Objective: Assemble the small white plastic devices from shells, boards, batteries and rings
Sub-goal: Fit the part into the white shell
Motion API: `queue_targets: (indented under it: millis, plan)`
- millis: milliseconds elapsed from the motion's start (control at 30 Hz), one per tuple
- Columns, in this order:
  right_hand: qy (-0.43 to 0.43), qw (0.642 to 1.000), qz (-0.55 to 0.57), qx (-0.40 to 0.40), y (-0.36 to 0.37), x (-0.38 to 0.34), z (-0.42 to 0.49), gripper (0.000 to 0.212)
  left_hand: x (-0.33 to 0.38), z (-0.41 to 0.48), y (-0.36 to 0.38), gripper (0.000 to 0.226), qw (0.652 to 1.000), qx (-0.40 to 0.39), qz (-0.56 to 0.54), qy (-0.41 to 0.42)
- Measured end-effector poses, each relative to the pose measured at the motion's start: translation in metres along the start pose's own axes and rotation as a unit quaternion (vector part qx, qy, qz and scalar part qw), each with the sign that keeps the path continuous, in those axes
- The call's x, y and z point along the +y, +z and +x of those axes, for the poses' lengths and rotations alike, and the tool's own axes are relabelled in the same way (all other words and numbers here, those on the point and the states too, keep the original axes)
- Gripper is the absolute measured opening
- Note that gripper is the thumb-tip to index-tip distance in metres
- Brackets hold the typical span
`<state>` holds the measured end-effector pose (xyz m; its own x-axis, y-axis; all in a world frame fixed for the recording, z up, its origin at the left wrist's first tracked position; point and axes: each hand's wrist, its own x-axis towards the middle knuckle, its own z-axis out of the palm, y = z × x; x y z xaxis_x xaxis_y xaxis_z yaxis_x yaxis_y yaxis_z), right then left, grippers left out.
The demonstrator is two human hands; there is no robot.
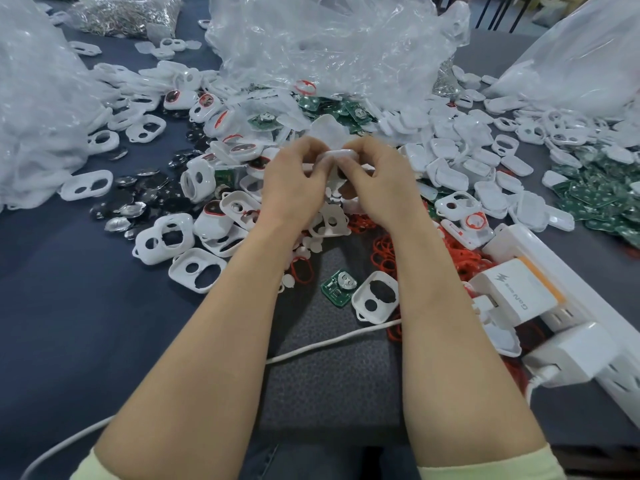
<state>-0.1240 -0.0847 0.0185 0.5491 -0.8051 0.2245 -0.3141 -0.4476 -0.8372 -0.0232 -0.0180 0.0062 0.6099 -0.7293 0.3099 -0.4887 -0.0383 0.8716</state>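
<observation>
Rounded glossy white shell (340, 156) pinched by both hands

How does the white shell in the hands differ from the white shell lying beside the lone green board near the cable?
The held shell is pinched between the left hand and the right hand, off the table; the lying shell rests on it untouched. The held shell is mostly covered by the hands; the lying shell plainly shows two openings. Both are white plastic.
</observation>
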Motion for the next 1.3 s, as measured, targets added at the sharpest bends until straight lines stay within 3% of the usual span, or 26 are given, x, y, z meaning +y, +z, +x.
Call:
queue_targets:
  millis: [300, 400, 533, 733, 1000, 1300]
  plan:
    - [0.009, 1.0, -0.021, 0.02, 0.013, 0.002, 0.002, 0.017, -0.002, -0.001, 0.007, 0.015, 1.0, 0.017, 0.011, -0.014]
    - [0.034, 0.998, 0.057, -0.001, 0.009, -0.001, 0.001, 0.023, -0.002, -0.001, 0.006, 0.012, 0.997, 0.035, -0.041, -0.046]
    - [0.043, 0.99, 0.136, -0.007, 0.009, -0.005, -0.001, 0.019, 0.002, 0.0, -0.001, 0.008, 0.974, 0.052, -0.189, -0.111]
    - [0.087, 0.958, 0.272, 0.017, 0.013, -0.007, 0.0, 0.006, 0.008, -0.002, -0.003, 0.007, 0.969, 0.031, -0.211, -0.121]
    - [0.036, 0.979, 0.19, 0.056, 0.014, -0.004, 0.003, 0.008, 0.012, -0.005, -0.001, 0.004, 0.972, 0.012, -0.204, -0.114]
    - [0.042, 0.973, 0.228, 0.022, 0.012, -0.004, 0.001, 0.008, 0.01, -0.004, 0.0, 0.008, 0.974, 0.021, -0.198, -0.111]
